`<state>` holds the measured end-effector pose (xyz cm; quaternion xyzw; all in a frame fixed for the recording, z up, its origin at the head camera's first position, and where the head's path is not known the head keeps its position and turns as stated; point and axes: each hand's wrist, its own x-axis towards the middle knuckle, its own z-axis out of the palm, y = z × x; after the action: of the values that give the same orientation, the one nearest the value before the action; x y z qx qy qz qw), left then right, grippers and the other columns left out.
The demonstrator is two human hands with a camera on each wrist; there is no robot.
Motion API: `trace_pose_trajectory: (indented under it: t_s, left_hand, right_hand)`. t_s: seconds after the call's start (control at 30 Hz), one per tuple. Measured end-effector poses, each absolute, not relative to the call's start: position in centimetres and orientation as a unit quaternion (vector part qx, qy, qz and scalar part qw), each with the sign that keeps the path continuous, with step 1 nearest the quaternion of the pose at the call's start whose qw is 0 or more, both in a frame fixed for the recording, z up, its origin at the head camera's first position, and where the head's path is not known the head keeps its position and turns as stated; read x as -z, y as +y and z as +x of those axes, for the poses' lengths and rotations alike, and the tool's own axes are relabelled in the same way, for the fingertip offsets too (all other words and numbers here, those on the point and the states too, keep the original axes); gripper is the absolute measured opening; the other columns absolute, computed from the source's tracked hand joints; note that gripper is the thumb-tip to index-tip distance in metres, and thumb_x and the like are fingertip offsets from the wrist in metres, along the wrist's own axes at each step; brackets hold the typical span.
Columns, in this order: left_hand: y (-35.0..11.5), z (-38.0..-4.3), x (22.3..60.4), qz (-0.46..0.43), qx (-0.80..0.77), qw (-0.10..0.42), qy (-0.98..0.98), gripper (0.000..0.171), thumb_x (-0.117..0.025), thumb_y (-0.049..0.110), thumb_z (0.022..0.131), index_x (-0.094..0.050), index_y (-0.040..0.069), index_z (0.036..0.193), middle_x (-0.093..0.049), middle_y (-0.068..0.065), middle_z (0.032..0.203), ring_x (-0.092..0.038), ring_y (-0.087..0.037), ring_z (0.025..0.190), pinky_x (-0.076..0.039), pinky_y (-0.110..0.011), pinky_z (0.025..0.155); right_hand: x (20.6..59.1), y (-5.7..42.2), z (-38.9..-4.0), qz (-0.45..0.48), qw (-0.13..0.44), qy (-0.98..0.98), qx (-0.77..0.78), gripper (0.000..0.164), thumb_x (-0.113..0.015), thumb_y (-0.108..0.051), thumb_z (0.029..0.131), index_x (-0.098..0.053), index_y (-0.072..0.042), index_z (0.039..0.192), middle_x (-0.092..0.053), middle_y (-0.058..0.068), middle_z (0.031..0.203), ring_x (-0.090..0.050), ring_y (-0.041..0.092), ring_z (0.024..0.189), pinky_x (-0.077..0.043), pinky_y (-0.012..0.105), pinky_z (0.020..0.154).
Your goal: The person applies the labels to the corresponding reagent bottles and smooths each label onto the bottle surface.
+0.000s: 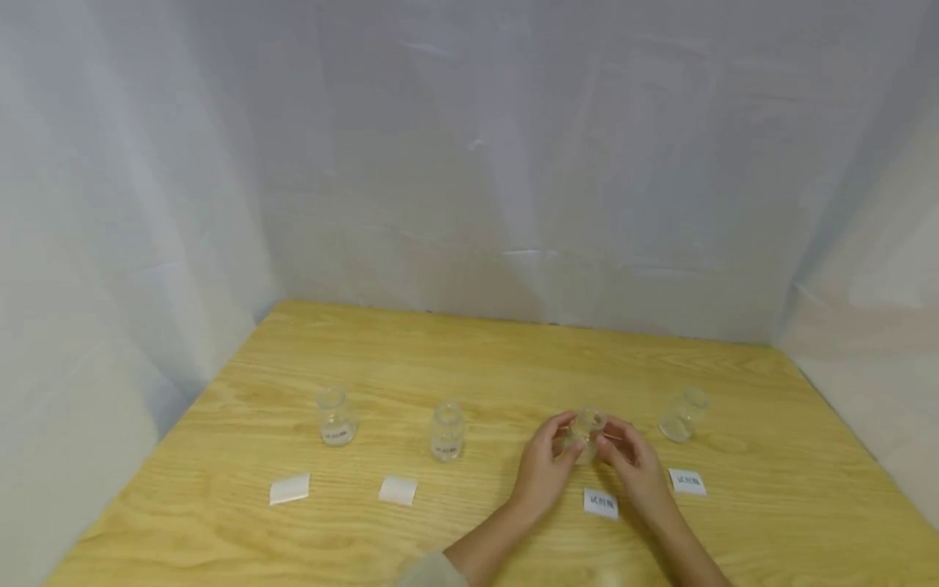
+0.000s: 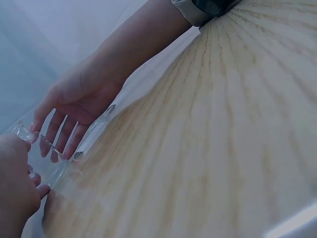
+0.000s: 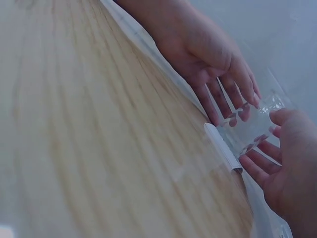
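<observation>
Both hands surround a clear glass bottle [image 1: 589,424] with a narrow neck, at the right of centre in the head view. My left hand [image 1: 539,469] holds its left side, thumb toward the front. On the opposite side my right hand [image 1: 641,473] grips it, also with fingers curved round the glass. In the right wrist view the transparent bottle [image 3: 255,121] appears between the fingers of both hands. Just in front of it on the table lies a white label [image 1: 601,503] with dark printed characters.
Another clear bottle [image 1: 684,414] stands to the right, a printed label [image 1: 687,481] before it. Leftward stand two bottles bearing printed labels, one nearer [image 1: 447,430] and one farther left [image 1: 336,416]. Before them lie white slips [image 1: 398,490] [image 1: 289,488]. White sheeting [image 1: 513,163] encloses the wooden table [image 1: 469,342].
</observation>
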<state>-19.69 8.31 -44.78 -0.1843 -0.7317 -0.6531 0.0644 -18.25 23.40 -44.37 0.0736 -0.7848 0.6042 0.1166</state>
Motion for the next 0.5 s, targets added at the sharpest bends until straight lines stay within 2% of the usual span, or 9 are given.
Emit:
trace_pose_trajectory:
  t_s: [0.23,0.5]
  left_hand:
    - [7.6,-19.1,44.7,-0.179,0.658,0.066,-0.729,0.036,-0.060,0.009,0.089,-0.052,0.004,0.123,-0.054,-0.009,0.119,-0.056,-0.023,0.103,-0.046,-0.031,0.087]
    - [7.1,-18.8,44.4,-0.178,0.656,0.061,-0.731,0.036,-0.060,0.007,0.089,-0.051,0.005,0.124,-0.054,-0.009,0.120,-0.054,-0.024,0.106,-0.045,-0.032,0.088]
  right_hand:
    - [44.5,22.7,-17.9,0.055,0.100,-0.779,-0.617,0.035,-0.058,-0.011,0.091,-0.050,0.004,0.121,-0.056,0.022,0.113,-0.057,0.016,0.097,-0.048,0.025,0.080]
    - [44.6,22.4,-17.9,0.074,0.104,-0.780,-0.612,0.032,-0.058,-0.009,0.091,-0.051,0.004,0.119,-0.058,0.020,0.109,-0.057,0.025,0.099,-0.050,0.028,0.079]
